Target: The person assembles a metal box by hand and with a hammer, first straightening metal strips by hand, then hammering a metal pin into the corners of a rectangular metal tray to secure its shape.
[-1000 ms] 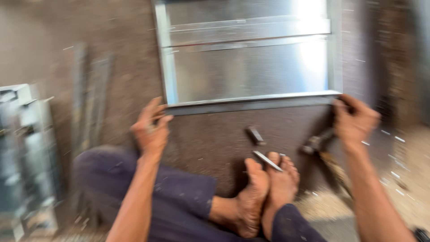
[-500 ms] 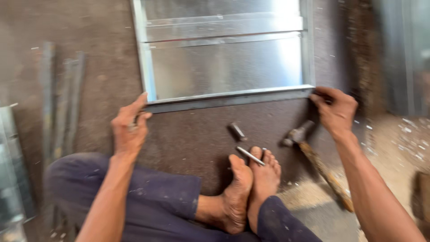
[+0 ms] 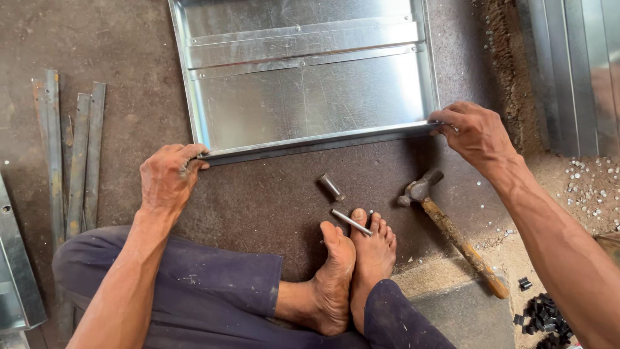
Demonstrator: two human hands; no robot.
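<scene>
Galvanised sheet-metal tray [image 3: 303,97], lying flat on the dark workshop floor [image 3: 258,200] in front of a seated person. The tray is a shallow rectangular pan of bright, lightly streaked steel with folded-up side walls and two raised ribs fixed across its base by small rivets. Its near edge [image 3: 316,142] is a narrow folded flange running slightly uphill from left to right in the view.

The left hand [image 3: 169,178] is closed on the left corner of that flange, thumb on top and fingers curled beneath. The right hand [image 3: 475,132] pinches the right corner in the same way. Gripping both ends at once appears to steady the long, flexible edge and keep the pan square to the body.

Just beyond the person's bare feet [image 3: 352,265], a short steel punch [image 3: 331,187] and a thin steel pin [image 3: 351,222] lie on the floor, the pin touching the toes. A hammer [image 3: 452,236] with a worn wooden handle rests to the right, head towards the tray; all three sit within easy reach, probably for that reason.

Further out, several dull, rust-flecked metal strips [image 3: 74,155] lie parallel at the left. Small pale rivets [image 3: 591,187] are scattered over sandy ground at the right, near a heap of small black pieces [image 3: 542,317].
</scene>
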